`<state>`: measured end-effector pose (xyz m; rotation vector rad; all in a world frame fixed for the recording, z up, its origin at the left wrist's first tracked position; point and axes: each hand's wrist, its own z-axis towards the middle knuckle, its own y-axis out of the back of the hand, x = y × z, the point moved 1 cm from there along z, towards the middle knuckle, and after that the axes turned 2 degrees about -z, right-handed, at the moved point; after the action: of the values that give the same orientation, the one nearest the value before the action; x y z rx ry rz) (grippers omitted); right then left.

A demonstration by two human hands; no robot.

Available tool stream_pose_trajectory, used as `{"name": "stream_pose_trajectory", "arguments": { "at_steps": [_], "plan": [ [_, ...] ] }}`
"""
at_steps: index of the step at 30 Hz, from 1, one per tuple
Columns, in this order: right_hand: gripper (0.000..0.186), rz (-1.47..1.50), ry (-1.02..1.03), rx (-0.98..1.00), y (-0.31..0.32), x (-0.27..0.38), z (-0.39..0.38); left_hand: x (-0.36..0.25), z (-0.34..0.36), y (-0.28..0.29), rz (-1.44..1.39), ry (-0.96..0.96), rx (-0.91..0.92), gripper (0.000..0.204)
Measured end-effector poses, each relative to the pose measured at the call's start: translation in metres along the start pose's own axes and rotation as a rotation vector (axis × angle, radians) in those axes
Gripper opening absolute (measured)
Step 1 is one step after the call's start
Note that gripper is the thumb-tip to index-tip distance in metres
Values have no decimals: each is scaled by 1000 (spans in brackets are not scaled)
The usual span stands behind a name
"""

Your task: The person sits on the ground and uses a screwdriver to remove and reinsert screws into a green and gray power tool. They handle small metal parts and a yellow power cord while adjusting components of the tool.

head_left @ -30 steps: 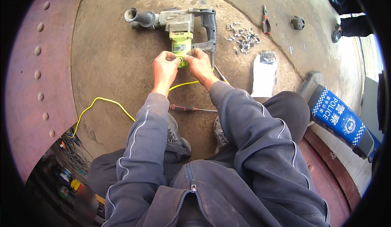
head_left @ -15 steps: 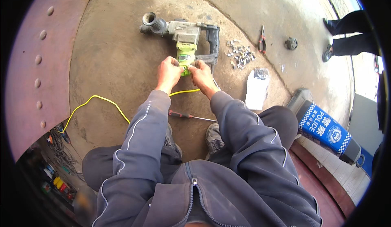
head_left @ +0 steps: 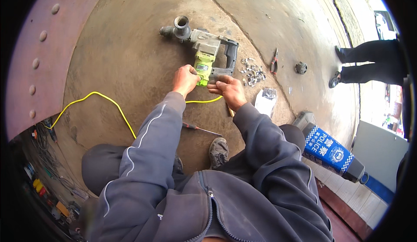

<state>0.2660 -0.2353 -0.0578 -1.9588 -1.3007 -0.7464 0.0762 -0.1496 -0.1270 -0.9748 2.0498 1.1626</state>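
A rotary hammer (head_left: 206, 49) lies on its side on the concrete, with a grey gear case, a black rear handle and a lime-green motor housing pointing toward me. My left hand (head_left: 186, 79) grips the near end of that housing, thumb and fingers against its left side. Just right of the green end, my right hand (head_left: 229, 90) has its fingers stretched leftward, and nothing shows clearly in them. A yellow cable (head_left: 114, 99) runs behind my forearms. Between my feet and the tool lies a screwdriver (head_left: 200, 129) with a red-and-black handle.
Small metal bits (head_left: 255, 75) lie scattered right of the tool. Beyond them are red-handled pliers (head_left: 274, 62) and a round dark part (head_left: 301, 68). A plastic bag (head_left: 266, 102) and a blue box-like stand (head_left: 329, 148) sit nearer. Another person's legs (head_left: 371, 63) are at far right; a riveted metal plate (head_left: 56, 46) is left.
My right hand has drawn off the green housing to its right, fingers straighter. My left hand stays on it. The whole view has shifted a little.
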Motion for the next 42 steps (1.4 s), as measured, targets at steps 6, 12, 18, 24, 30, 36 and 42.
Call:
{"name": "stream_pose_trajectory", "arguments": {
  "at_steps": [6, 12, 18, 24, 30, 36, 42],
  "plan": [
    [29, -62, -8, -9, -16, -26, 21, 17, 6, -2, -67, -91, 3, 21],
    [24, 34, -53, -20, -24, -27, 26, 10, 6, 1, -67, -62, 33, 21],
    [20, -62, -8, -15, -24, -38, 34, 5, 7, 4, -55, -28, 48, 23],
    [20, -46, -12, -11, -22, -41, 34, 2, 1, 6, -30, -29, 41, 24],
    [24, 66, -17, -30, -28, -41, 32, 8, 3, 3, -72, -58, 37, 23],
    [20, -45, 39, -20, -21, -43, 38, 12, 9, -5, -86, -72, 55, 23],
    [14, -609, 395, -192, -24, -51, 39, 9, 5, -1, -63, -79, 38, 24]
  ]
}}
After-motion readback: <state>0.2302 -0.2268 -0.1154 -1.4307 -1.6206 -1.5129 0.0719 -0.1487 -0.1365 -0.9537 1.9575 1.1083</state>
